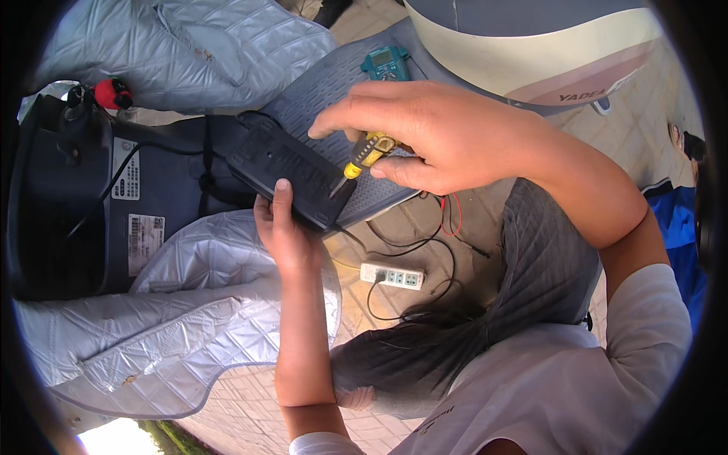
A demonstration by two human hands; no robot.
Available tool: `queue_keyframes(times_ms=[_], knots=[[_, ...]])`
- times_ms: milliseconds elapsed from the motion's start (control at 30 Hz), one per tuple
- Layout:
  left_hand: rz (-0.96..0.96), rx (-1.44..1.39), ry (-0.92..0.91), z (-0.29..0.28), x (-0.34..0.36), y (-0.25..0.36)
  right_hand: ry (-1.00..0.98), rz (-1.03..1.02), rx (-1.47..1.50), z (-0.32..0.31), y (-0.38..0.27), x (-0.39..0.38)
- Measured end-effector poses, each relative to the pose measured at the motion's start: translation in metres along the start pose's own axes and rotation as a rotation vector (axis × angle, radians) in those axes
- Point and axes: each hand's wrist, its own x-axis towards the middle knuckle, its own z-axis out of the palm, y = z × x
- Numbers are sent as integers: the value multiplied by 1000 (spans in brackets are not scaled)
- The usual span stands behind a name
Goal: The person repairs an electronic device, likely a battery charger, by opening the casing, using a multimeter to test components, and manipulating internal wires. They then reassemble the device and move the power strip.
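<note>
A flat black charger (288, 171) with a cable at each end rests tilted over the scooter's footboard. My left hand (287, 231) grips its near edge, the thumb on top and the fingers partly hidden beneath. From the right, my right hand (428, 129) holds a screwdriver (368, 154) with a yellow and black handle between thumb and fingers, its index finger stretched out. The screwdriver's shaft points down at the charger's right end, its tip at or just above a corner; contact cannot be made out.
A teal multimeter (385, 64) lies on the grey footboard (311, 87). Below, a white power strip (392, 275) with a black plug sits on the paving among loose black cables and red leads (458, 216). Silver quilted covers (189, 303) drape over the scooter (171, 182) at left.
</note>
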Motion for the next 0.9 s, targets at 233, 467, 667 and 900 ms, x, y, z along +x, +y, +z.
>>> queue_keyframes(times_ms=[233, 467, 667, 900], knots=[[8, 42, 7, 1, -1, -3, 12, 51, -43, 1, 2, -1], [-12, 6, 6, 0, 2, -4, 178, 135, -65, -5, 2, 4], [47, 94, -23, -3, -1, -12, 361, -27, -5, -8, 10, 10], [84, 162, -50, 5, -4, -9, 302, -43, 24, -6, 7, 9]])
